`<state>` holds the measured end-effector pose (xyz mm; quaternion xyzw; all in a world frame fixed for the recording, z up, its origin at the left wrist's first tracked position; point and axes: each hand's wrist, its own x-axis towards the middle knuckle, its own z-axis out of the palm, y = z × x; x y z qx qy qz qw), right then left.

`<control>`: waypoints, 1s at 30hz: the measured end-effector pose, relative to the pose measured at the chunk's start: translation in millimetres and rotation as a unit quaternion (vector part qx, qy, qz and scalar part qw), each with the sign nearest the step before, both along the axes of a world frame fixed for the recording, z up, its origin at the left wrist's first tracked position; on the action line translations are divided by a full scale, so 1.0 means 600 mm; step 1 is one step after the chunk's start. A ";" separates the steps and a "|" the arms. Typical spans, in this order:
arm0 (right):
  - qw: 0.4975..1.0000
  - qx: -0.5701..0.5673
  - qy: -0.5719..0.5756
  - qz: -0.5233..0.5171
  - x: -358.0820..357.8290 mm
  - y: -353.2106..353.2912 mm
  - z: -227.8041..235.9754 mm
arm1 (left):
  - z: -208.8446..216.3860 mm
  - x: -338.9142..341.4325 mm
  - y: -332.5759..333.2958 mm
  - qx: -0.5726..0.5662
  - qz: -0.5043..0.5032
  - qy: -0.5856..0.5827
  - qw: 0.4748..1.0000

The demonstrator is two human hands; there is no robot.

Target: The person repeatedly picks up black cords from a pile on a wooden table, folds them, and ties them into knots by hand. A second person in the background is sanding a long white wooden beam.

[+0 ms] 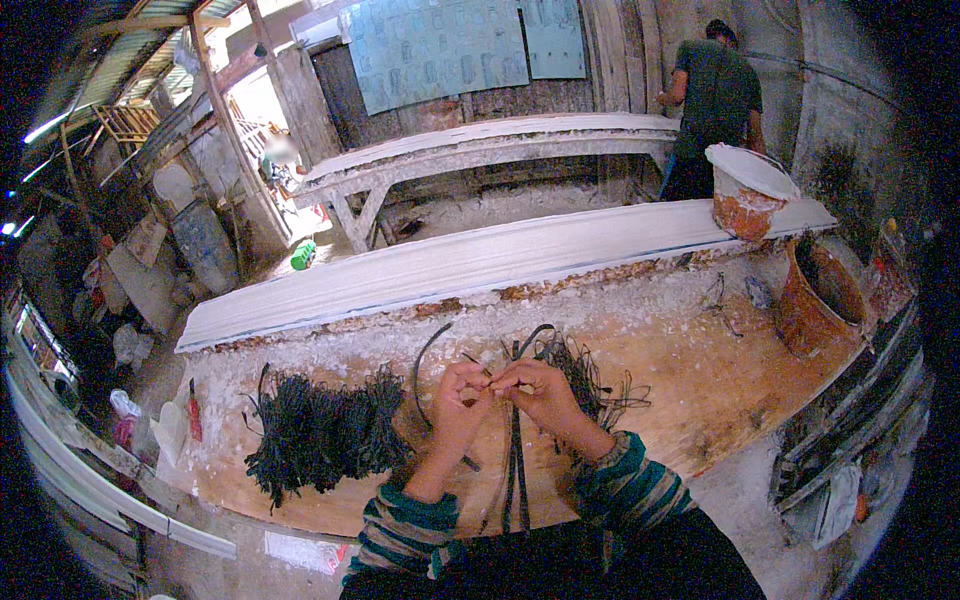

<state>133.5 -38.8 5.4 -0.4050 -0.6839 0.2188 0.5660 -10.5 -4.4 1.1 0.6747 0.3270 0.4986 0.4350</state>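
Note:
My left hand (462,393) and my right hand (540,393) meet above the plywood table top, fingertips pinched together on a thin black strip, mostly hidden by the fingers. Long flat black strips (515,450) hang or lie below my right hand, running toward my body. A curved black strip (420,375) lies beside my left hand. Left of my hands sits a thick row of bundled black cords (325,430). Just beyond my right hand is a looser bunch of thin black cords (590,385).
A long white moulding slab (480,255) spans the table's far side. A white-crusted bucket (748,195) and a rusty orange bucket (818,300) stand at right. A red-handled tool (194,410) lies at left. Behind, a person (715,110) stands by another white-topped bench (480,140).

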 end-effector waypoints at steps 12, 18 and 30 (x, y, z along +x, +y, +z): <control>0.977 -0.122 0.174 0.035 -0.013 -0.015 0.009 | -0.008 0.010 -0.019 0.088 0.032 -0.035 0.995; 0.950 -0.203 0.218 0.096 -0.005 -0.010 0.009 | -0.015 -0.003 -0.014 0.168 0.030 0.030 0.985; 0.921 -0.244 0.283 0.110 0.004 -0.008 0.007 | 0.011 -0.001 -0.022 0.110 -0.009 0.020 0.994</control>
